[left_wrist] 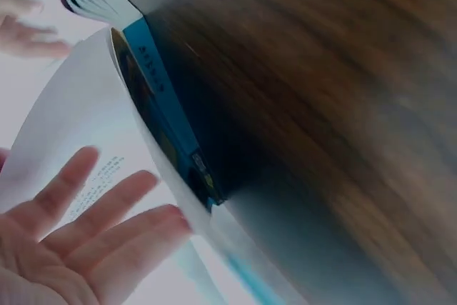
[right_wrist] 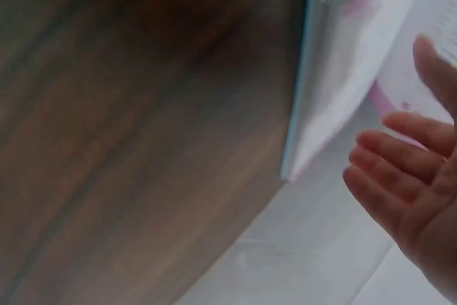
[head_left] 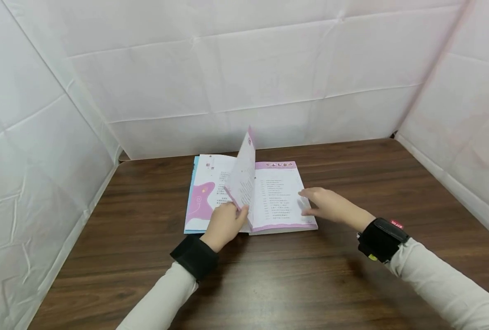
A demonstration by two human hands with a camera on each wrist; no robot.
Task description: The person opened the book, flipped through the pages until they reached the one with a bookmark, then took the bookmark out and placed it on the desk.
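My left hand (head_left: 224, 224) was at the near edge of the open book (head_left: 277, 195), its fingers straight and loose against the page (head_left: 243, 178) that stood up from the middle — touching it, not pinching it; my right hand (head_left: 328, 205) lay flat on the right-hand page, fingers relaxed and spread, gripping nothing; the book lay open near the middle of the brown wooden table (head_left: 310, 284), somewhat toward the far side, its left page showing a pink shape and its right page lines of print under a pink band; white padded walls (head_left: 269, 68) closed in the table on the left, far and right sides.
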